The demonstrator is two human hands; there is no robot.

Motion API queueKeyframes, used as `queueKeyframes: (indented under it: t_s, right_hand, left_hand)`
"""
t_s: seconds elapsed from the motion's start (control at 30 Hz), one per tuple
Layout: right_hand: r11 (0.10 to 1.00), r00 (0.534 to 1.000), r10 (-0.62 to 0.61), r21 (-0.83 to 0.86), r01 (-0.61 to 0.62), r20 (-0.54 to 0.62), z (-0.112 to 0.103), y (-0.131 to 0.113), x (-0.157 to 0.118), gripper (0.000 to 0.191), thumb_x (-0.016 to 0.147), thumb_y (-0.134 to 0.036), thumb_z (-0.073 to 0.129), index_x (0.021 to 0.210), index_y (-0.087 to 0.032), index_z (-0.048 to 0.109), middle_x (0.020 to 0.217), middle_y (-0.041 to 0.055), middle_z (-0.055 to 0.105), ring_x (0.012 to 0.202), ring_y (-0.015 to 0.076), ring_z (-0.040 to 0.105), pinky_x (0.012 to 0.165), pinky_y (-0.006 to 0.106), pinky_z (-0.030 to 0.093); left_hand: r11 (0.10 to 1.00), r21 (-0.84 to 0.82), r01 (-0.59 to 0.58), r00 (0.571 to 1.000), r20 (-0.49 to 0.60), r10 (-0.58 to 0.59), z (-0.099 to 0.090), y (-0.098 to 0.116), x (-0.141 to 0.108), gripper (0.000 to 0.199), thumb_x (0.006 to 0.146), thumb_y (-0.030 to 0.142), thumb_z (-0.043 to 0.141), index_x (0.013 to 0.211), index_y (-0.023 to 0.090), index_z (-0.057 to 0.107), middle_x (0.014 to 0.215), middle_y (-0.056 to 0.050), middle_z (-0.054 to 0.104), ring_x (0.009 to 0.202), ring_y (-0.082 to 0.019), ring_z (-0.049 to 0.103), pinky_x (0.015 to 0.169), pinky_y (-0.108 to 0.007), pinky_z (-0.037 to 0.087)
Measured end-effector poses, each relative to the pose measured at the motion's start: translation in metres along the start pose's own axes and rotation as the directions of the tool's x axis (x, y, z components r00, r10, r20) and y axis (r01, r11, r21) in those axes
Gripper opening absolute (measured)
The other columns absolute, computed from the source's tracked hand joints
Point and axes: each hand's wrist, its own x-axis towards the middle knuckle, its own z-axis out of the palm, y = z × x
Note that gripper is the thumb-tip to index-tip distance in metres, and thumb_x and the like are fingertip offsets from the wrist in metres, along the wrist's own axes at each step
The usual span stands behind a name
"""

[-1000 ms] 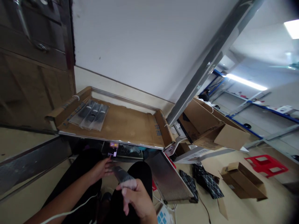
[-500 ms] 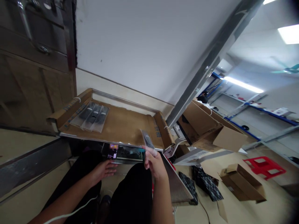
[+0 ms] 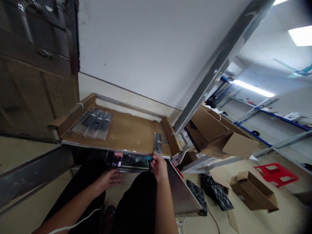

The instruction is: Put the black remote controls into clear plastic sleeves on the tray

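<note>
My right hand (image 3: 159, 165) pinches the lower end of a clear plastic packet (image 3: 158, 143) with a dark item inside. The packet lies over the right part of the cardboard-lined tabletop (image 3: 131, 130). At the tabletop's left side, several similar packets (image 3: 95, 123) lie side by side, overlapping. My left hand (image 3: 109, 179) has its fingers spread and holds nothing; it is just below a lit phone (image 3: 117, 160) at the open drawer (image 3: 136, 161) under the table edge.
Cardboard walls (image 3: 171, 136) edge the tabletop at both sides. Right of it stand a large open carton (image 3: 214, 130), black patterned bags (image 3: 215, 191), a smaller box (image 3: 253, 191) and a red stool (image 3: 275, 174). A metal door (image 3: 36, 81) is at the left.
My right hand has drawn the packet slightly rightward and it now lies straighter over the cardboard. My left hand has barely moved.
</note>
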Motion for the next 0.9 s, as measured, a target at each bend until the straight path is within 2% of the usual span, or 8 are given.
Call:
queueKeyframes:
  t_s: [0.07, 0.17, 0.4, 0.57, 0.7, 0.77, 0.83, 0.9]
  right_hand:
    - [0.999, 0.999, -0.032, 0.032, 0.033, -0.044, -0.001, 0.002, 0.002, 0.044, 0.058, -0.036, 0.088, 0.093, -0.018, 0.068, 0.066, -0.0053, 0.068, 0.043, 0.0043, 0.049, 0.044, 0.018, 0.045]
    - [0.998, 0.998, -0.048, 0.029, 0.049, -0.028, 0.000, -0.001, 0.006, 0.043, 0.063, -0.039, 0.085, 0.096, -0.020, 0.065, 0.069, -0.0054, 0.069, 0.040, 0.0043, 0.046, 0.044, 0.019, 0.043]
    - [0.999, 0.997, 0.032, -0.030, -0.034, -0.066, 0.015, -0.021, 0.025, 0.033, 0.076, -0.037, 0.073, 0.097, -0.024, 0.051, 0.062, -0.0086, 0.065, 0.035, 0.0065, 0.039, 0.042, 0.020, 0.041]
    - [0.998, 0.999, 0.041, -0.053, -0.041, 0.002, 0.009, -0.024, 0.025, 0.038, 0.078, -0.042, 0.073, 0.105, -0.026, 0.053, 0.058, -0.0110, 0.060, 0.035, 0.0063, 0.034, 0.043, 0.019, 0.040]
    - [0.996, 0.998, 0.030, -0.082, -0.025, 0.060, 0.001, -0.014, 0.018, 0.048, 0.072, -0.043, 0.075, 0.112, -0.027, 0.055, 0.060, -0.0112, 0.060, 0.037, 0.0056, 0.034, 0.046, 0.020, 0.043]
    - [0.991, 0.998, 0.005, -0.134, 0.005, 0.070, 0.005, -0.004, 0.012, 0.053, 0.070, -0.044, 0.074, 0.118, -0.027, 0.057, 0.058, -0.0107, 0.059, 0.037, 0.0072, 0.036, 0.046, 0.022, 0.044]
    - [0.966, 0.995, -0.045, -0.250, 0.065, 0.087, 0.016, 0.003, 0.006, 0.050, 0.071, -0.049, 0.073, 0.112, -0.023, 0.063, 0.055, -0.0077, 0.058, 0.038, 0.0101, 0.039, 0.045, 0.025, 0.042]
    - [0.867, 0.968, -0.197, -0.435, 0.245, 0.153, 0.030, 0.001, 0.003, 0.040, 0.076, -0.052, 0.068, 0.099, -0.019, 0.069, 0.060, -0.0002, 0.063, 0.047, 0.0156, 0.051, 0.050, 0.029, 0.046]
  left_hand:
    - [1.000, 0.004, -0.010, 1.000, 0.008, 0.010, 0.000, -0.001, 0.001, 0.067, 0.075, 0.056, 0.066, 0.125, 0.012, 0.055, 0.130, -0.018, 0.068, 0.101, -0.027, 0.070, 0.087, -0.034, 0.052]
    - [1.000, 0.023, -0.008, 1.000, 0.008, 0.008, 0.000, 0.000, -0.001, 0.073, 0.070, 0.057, 0.069, 0.125, 0.012, 0.055, 0.132, -0.018, 0.067, 0.104, -0.028, 0.069, 0.087, -0.035, 0.052]
    - [1.000, 0.017, -0.005, 1.000, -0.015, 0.005, 0.001, 0.001, -0.001, 0.078, 0.060, 0.060, 0.073, 0.120, 0.013, 0.057, 0.130, -0.018, 0.068, 0.106, -0.030, 0.068, 0.087, -0.036, 0.052]
    - [1.000, -0.002, -0.010, 1.000, -0.015, 0.010, 0.000, 0.000, 0.001, 0.082, 0.054, 0.061, 0.077, 0.118, 0.014, 0.058, 0.127, -0.018, 0.069, 0.104, -0.030, 0.068, 0.086, -0.036, 0.052]
    - [0.999, 0.027, -0.022, 1.000, -0.009, 0.022, 0.002, 0.001, -0.003, 0.080, 0.055, 0.063, 0.076, 0.117, 0.015, 0.060, 0.126, -0.018, 0.069, 0.105, -0.030, 0.068, 0.087, -0.036, 0.052]
    - [0.999, 0.042, -0.023, 1.000, -0.013, 0.024, 0.002, 0.001, -0.004, 0.077, 0.055, 0.064, 0.076, 0.114, 0.016, 0.062, 0.127, -0.017, 0.069, 0.106, -0.030, 0.068, 0.087, -0.036, 0.051]
    - [0.999, 0.048, -0.015, 1.000, -0.014, 0.016, 0.002, 0.001, -0.004, 0.076, 0.054, 0.065, 0.075, 0.112, 0.017, 0.064, 0.126, -0.016, 0.069, 0.107, -0.031, 0.068, 0.087, -0.036, 0.051]
    - [0.999, 0.053, -0.008, 1.000, -0.009, 0.008, 0.003, 0.000, -0.004, 0.077, 0.052, 0.065, 0.076, 0.112, 0.018, 0.064, 0.126, -0.016, 0.069, 0.108, -0.031, 0.068, 0.088, -0.036, 0.051]
